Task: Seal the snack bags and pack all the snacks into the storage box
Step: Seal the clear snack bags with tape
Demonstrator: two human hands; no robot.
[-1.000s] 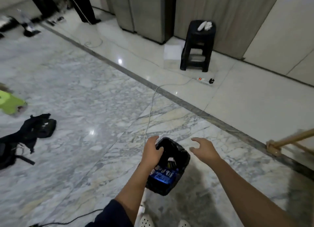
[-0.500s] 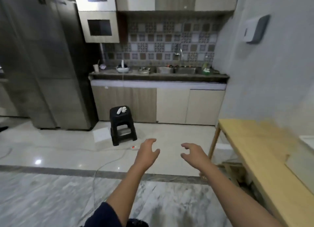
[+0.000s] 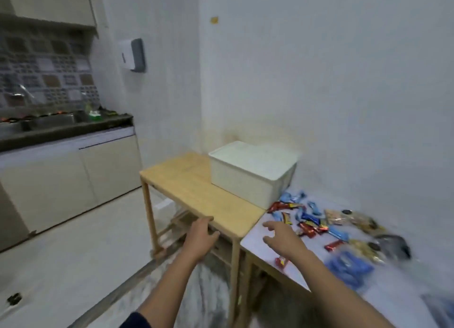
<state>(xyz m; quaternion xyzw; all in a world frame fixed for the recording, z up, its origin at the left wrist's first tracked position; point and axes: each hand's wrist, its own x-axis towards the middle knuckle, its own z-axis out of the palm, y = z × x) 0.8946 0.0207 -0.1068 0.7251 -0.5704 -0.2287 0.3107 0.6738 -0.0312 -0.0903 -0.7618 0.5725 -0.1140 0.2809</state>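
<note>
A white storage box (image 3: pixel 250 173) with its lid on stands at the back of a small wooden table (image 3: pixel 196 195), against the wall. To its right, a white table (image 3: pixel 260 241) carries several small snack packs (image 3: pixel 304 217) in blue, red and gold wrappers, a larger blue bag (image 3: pixel 348 271) and a dark bag (image 3: pixel 393 244). My left hand (image 3: pixel 200 237) hovers at the wooden table's front edge, fingers spread and empty. My right hand (image 3: pixel 280 237) is over the white table's left end, open, just left of the snacks. A red pack (image 3: pixel 281 262) lies by my right wrist.
A kitchen counter (image 3: pixel 63 128) with a sink runs along the left wall, with cabinets (image 3: pixel 73 180) below. A grey-and-white dispenser (image 3: pixel 132 55) hangs on the wall. Pale floor tiles (image 3: pixel 73 249) lie left of the tables. White walls close off the corner behind the box.
A second ago my left hand held a black bag over the floor. My view has since swung up and to the right to the two tables; both hands are now empty.
</note>
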